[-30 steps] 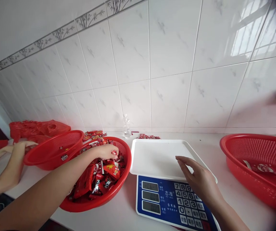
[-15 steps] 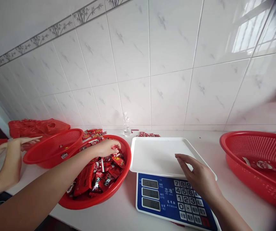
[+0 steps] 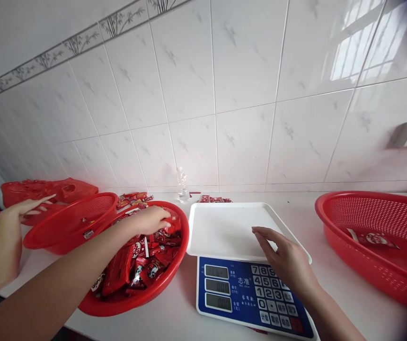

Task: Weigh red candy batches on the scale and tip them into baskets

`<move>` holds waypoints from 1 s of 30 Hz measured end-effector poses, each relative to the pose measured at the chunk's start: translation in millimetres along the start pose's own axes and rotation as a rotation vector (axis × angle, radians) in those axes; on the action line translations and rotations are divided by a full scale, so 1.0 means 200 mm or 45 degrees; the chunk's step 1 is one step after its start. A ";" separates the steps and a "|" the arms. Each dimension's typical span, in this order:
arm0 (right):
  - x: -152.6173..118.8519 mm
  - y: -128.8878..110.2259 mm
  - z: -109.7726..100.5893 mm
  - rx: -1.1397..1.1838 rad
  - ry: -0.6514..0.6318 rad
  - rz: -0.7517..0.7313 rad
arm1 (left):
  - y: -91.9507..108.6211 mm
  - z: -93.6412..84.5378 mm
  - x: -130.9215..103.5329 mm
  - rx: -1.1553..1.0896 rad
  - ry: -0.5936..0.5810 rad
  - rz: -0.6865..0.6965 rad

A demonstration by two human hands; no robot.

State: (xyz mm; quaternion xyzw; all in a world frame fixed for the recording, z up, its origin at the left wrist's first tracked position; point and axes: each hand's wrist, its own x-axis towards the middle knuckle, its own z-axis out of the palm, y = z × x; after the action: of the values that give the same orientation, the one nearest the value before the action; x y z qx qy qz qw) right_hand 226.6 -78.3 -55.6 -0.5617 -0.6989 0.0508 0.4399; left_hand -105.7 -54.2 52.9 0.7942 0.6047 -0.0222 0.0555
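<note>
My left hand (image 3: 154, 220) is over the red basket (image 3: 185, 232) of candy, its fingers closed around a small red packet (image 3: 172, 224). Red and dark wrapped snacks (image 3: 137, 274) fill that basket. My right hand (image 3: 278, 246) hovers above the near right part of the scale's white tray (image 3: 221, 227), thumb and fingertips pressed together; whether anything is between them is too small to tell. Below the tray, the scale's blue panel (image 3: 242, 293) shows three displays and a keypad, partly covered by my right hand.
At right, a red basket (image 3: 352, 255) holds a red packet (image 3: 376, 238). Another red basket (image 3: 65, 227) stands left, near a person's arms (image 3: 6, 237) and red bags (image 3: 47, 189). By the wall are a clear bottle (image 3: 182, 184) and small packets (image 3: 213, 199).
The view has shifted slightly right, bringing a wall socket into sight. My left hand has moved slightly within the basket, with a red packet now at its fingers. My right hand keeps its pose over the tray.
</note>
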 end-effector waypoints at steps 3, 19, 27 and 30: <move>0.00 0.00 0.00 0.007 0.007 -0.008 | 0.04 -0.10 0.02 -0.236 0.062 -0.005; -0.02 -0.01 0.04 -0.195 -0.125 -0.469 | 0.53 0.27 0.30 -0.680 0.008 0.072; -0.01 0.02 0.02 -0.371 -0.182 -0.309 | 0.52 0.35 0.41 -0.617 0.120 0.070; 0.00 0.02 0.00 -0.423 -0.163 -0.226 | 0.53 0.35 0.44 -0.627 0.156 0.057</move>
State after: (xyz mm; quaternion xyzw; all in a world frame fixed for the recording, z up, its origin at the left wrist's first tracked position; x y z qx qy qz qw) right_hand 230.2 -75.8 -57.7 -0.5585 -0.7709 -0.0687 0.2985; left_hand 21.1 -6.5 -19.2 0.7698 0.5764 0.1751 0.2109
